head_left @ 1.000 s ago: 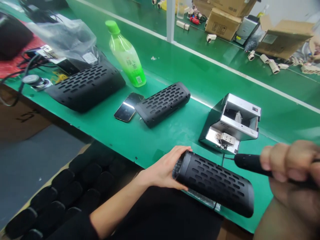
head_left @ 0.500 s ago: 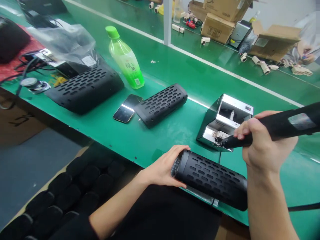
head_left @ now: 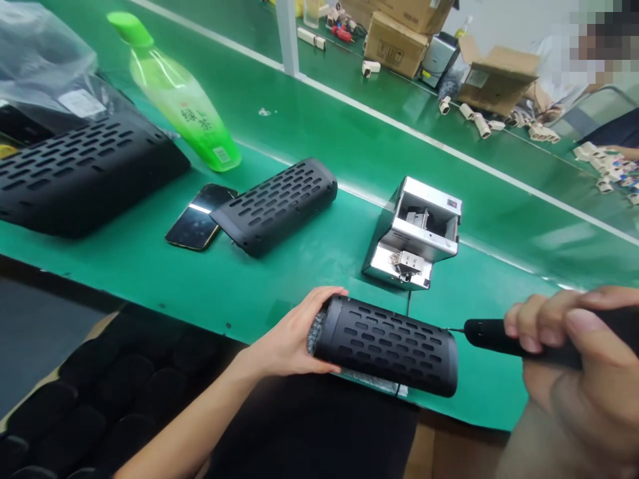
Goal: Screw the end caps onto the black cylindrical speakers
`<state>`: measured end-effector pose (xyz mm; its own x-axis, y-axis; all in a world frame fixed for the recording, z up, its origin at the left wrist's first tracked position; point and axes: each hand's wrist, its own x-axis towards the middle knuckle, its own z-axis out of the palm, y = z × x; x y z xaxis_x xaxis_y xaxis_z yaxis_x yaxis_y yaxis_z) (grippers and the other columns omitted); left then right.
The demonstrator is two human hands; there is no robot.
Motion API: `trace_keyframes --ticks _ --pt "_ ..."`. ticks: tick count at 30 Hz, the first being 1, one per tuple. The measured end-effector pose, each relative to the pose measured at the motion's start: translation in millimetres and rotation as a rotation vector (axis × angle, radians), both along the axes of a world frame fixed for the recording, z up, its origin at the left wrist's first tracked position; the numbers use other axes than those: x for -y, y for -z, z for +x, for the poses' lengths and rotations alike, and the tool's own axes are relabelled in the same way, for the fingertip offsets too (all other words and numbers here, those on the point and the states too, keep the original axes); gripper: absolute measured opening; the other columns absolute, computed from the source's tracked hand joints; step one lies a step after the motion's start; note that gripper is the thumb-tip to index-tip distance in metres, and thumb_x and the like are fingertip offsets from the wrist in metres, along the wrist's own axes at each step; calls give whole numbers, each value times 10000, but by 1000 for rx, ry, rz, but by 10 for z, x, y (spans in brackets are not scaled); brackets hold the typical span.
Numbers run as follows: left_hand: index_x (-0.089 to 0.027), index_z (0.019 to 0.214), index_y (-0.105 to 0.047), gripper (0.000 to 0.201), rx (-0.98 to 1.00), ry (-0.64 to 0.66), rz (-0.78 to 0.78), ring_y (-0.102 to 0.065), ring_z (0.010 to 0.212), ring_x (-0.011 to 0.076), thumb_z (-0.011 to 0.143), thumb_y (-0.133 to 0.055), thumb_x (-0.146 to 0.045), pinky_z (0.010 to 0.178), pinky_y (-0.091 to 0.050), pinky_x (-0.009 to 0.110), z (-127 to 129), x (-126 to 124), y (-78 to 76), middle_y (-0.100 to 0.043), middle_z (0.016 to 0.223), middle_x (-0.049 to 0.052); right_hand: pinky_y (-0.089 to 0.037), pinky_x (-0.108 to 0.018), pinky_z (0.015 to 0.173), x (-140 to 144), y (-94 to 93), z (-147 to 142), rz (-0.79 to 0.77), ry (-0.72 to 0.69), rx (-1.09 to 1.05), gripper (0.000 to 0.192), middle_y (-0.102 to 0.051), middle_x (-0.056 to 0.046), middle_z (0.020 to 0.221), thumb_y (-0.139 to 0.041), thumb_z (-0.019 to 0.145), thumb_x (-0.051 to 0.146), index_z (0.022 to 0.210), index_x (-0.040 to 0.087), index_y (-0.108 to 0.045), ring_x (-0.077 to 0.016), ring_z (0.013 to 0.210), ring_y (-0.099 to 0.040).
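My left hand grips the left end of a black perforated speaker shell that lies across the near edge of the green bench. My right hand is closed around a black electric screwdriver. Its thin bit points left and meets the right end of the shell. Just behind the shell stands a silver screw feeder box.
A second black shell lies beside a phone. A wider black grille, a green bottle and a plastic bag sit at the left. Black foam pieces lie below the bench. Cardboard boxes and another person are at the far side.
My right hand has drawn the screwdriver back from the screw feeder and lowered it to the shell's right end. The view has shifted to the right.
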<state>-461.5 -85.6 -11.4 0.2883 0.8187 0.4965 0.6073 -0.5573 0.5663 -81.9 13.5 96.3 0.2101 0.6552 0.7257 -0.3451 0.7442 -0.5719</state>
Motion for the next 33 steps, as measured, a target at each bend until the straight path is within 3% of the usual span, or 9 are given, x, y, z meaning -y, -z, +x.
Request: trace_keyframes --ticks 4,8,17,24,33 --pt "-480 1924 -378 1114 0 -3 -4 -638 1642 472 1099 -1016 -869 1422 -587 779 21 -1 -28 -549 1826 142 -601 -405 615 -101 -10 -25 20 -61 25 474 -593 35 824 -1077 914 441 1194 274 -733 -198 645 -637" --pt "-502 1924 -372 1110 -2 -13 -17 -645 1631 474 1099 -1010 -880 1398 -606 780 30 14 -51 -546 1828 138 -605 -403 633 -133 5 -53 30 -102 63 486 -604 16 866 -1075 924 438 1230 277 -735 -217 704 -676" --pt "-462 1928 -390 1120 -2 -10 -5 -652 1632 458 1098 -1026 -860 1437 -587 764 31 20 -53 -549 1836 150 -544 -306 593 24 123 -172 128 -142 86 234 -615 51 737 -936 1092 164 1091 228 -712 -122 575 -570" --pt "-397 1923 -433 1151 8 -16 -14 -661 1633 456 1071 -1065 -841 1435 -611 707 12 18 -55 -570 1820 162 -541 -292 601 -64 193 -186 185 -228 97 206 -597 57 717 -850 1121 76 1117 227 -711 -114 590 -564" --pt "-320 1913 -468 1194 27 -24 -29 -683 1606 474 1040 -1093 -844 1444 -608 707 3 36 -62 -581 1810 202 -525 -268 547 -146 185 -171 128 -286 108 253 -565 63 663 -941 1108 208 1035 236 -700 -110 532 -525"
